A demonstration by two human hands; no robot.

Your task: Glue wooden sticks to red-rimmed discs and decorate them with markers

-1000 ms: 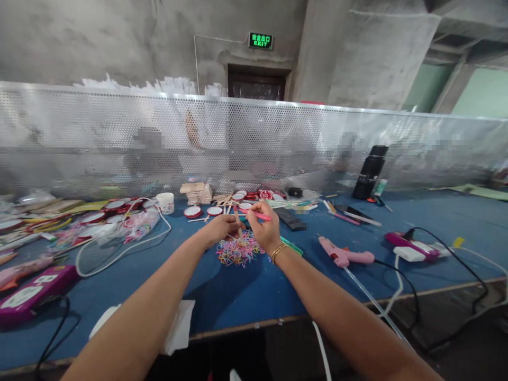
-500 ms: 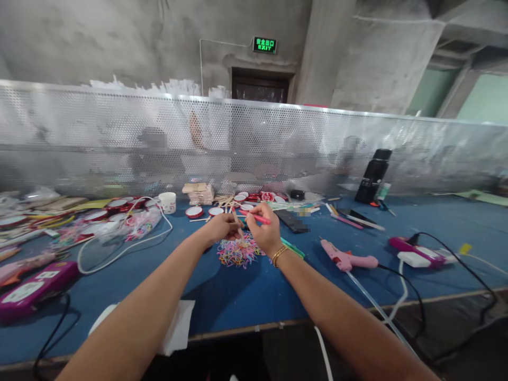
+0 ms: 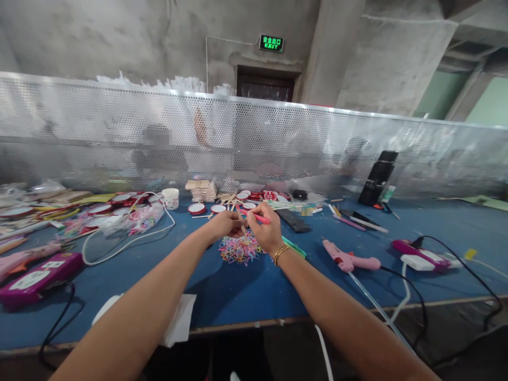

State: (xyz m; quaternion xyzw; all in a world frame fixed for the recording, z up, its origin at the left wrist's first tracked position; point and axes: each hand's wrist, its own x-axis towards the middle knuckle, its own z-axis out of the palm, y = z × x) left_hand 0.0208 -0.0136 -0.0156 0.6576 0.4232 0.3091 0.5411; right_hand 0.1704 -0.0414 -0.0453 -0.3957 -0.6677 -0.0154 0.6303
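Note:
Both my hands meet above a pile of small coloured rubber bands (image 3: 239, 250) on the blue table (image 3: 246, 288). My left hand (image 3: 224, 225) is closed in a pinch on a thin wooden stick (image 3: 239, 215). My right hand (image 3: 265, 230), a gold bracelet on its wrist, is closed around a pink stick (image 3: 257, 217) that points left toward the wooden one. The two sticks touch or cross between my fingertips. Whether a rubber band is on them I cannot make out.
A pink glue gun (image 3: 348, 260) with its cord lies to the right, a purple device (image 3: 420, 254) beyond it. Red-and-white round lids (image 3: 196, 208), a white cup (image 3: 171, 198), a wooden stick stack (image 3: 201, 191) and a black bottle (image 3: 377, 177) stand by the perforated metal screen (image 3: 278, 143). White paper (image 3: 178, 323) lies near the front edge.
My hands have drawn closer together and risen slightly; the wooden stick went from upright over the bands to tucked between my fingertips. The camera has shifted a little.

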